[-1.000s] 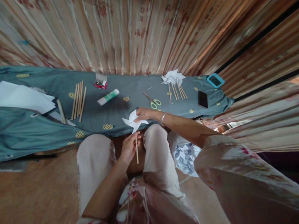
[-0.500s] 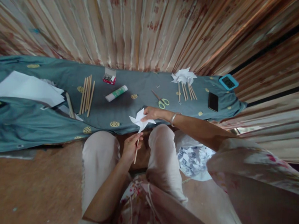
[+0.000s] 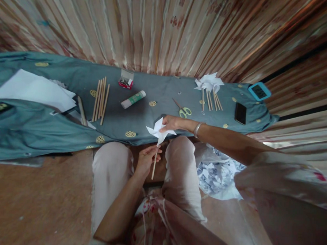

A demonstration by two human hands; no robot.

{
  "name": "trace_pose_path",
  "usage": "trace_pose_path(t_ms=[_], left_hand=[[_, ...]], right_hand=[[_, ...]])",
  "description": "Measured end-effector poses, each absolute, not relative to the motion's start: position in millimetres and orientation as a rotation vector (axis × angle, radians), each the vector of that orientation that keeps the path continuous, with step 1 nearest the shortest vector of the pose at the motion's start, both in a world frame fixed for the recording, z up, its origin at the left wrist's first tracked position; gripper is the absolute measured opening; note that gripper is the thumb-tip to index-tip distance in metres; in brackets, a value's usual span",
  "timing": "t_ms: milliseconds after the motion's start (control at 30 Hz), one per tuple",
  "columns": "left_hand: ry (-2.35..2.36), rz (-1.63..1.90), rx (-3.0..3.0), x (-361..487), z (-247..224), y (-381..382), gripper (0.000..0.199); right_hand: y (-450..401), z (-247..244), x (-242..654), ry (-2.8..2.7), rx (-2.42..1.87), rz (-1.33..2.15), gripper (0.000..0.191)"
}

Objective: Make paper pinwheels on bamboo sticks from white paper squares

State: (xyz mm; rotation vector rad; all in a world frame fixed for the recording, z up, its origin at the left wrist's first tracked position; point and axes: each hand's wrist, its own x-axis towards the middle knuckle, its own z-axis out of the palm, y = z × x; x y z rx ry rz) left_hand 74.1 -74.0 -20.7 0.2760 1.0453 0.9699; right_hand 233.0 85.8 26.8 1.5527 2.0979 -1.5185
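A white paper pinwheel [image 3: 158, 130] is held over the near edge of the cloth-covered table, between my knees. My right hand [image 3: 171, 123] grips it at the centre, thumb on the folded paper; fingers behind the paper are hidden. Below it, my left hand [image 3: 147, 160] pinches the wooden stick [image 3: 153, 169] close under the paper, its other fingers loosely curled beside the stick. The stick points down toward my lap. Green-handled scissors [image 3: 182, 110] lie just beyond my right hand.
On the patterned cloth [image 3: 153, 116] are several wooden sticks [image 3: 100, 100], a glue stick [image 3: 133, 99], a small open box of metal pins [image 3: 126, 79], white paper [image 3: 35, 90], finished pinwheels [image 3: 209, 83], a phone [image 3: 240, 113] and a blue-framed clock [image 3: 259, 91]. A bag of paper scraps [image 3: 218, 173] stands below.
The view has shifted, so the table things sit slightly further right. My left fingers have loosened from around the stick into a pinch near its top. My right hand keeps its grip.
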Motion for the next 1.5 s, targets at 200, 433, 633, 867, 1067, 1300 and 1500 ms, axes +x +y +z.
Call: trace_pose_path(t_ms=[200, 433, 633, 867, 1067, 1300, 1500], left_hand=[[1.002, 0.937, 0.197, 85.4, -18.7, -76.4, 0.037], [0.951, 0.951, 0.158, 97.4, -24.1, -77.0, 0.034], [0.982, 1.0, 0.171, 97.9, -21.8, -78.8, 0.033], [1.045, 1.025, 0.216, 88.8, -17.0, -81.3, 0.026], [1.038, 1.045, 0.247, 83.5, -7.4, -82.2, 0.024], [1.05, 1.062, 0.25, 81.4, 13.6, -75.2, 0.014], [1.022, 1.109, 0.298, 78.5, 33.9, -59.3, 0.017]], right_hand=[[84.7, 21.3, 234.5, 2.045, 1.635, -1.588, 0.029], [83.1, 14.9, 233.7, 1.966, 1.676, -1.684, 0.021], [80.4, 20.9, 229.4, 2.036, 1.676, -1.612, 0.018], [70.6, 23.4, 234.0, 2.119, 1.709, -1.698, 0.039], [57.3, 31.5, 239.6, 2.058, 1.803, -1.926, 0.052], [50.5, 39.5, 238.1, 1.885, 2.113, -2.391, 0.05], [51.1, 32.4, 229.8, 1.619, 2.258, -2.83, 0.039]])
